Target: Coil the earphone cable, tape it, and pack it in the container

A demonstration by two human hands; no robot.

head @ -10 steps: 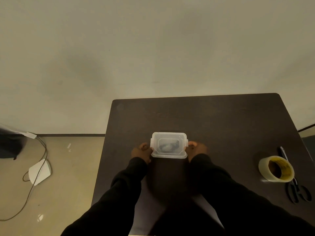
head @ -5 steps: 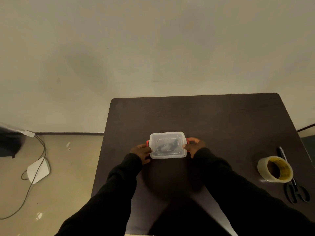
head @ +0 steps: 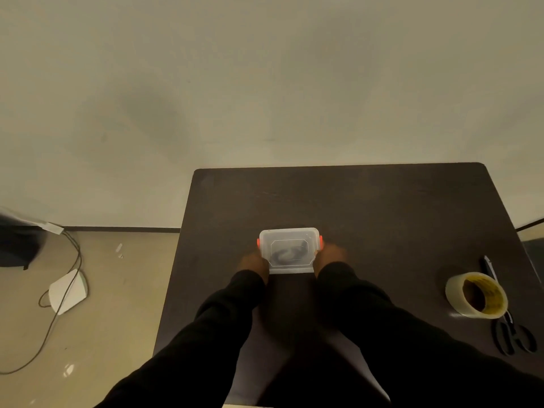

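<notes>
A plain off-white wall [head: 265, 69] fills the upper view — a dark baseboard [head: 117, 229] meets the beige floor [head: 123, 304] left of the dark brown table [head: 368, 207]; the light is dim.

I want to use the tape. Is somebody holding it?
No, the tape roll sits alone on the table; both hands are at the container.

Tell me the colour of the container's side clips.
Orange-red clips, seen in the head view.
</notes>
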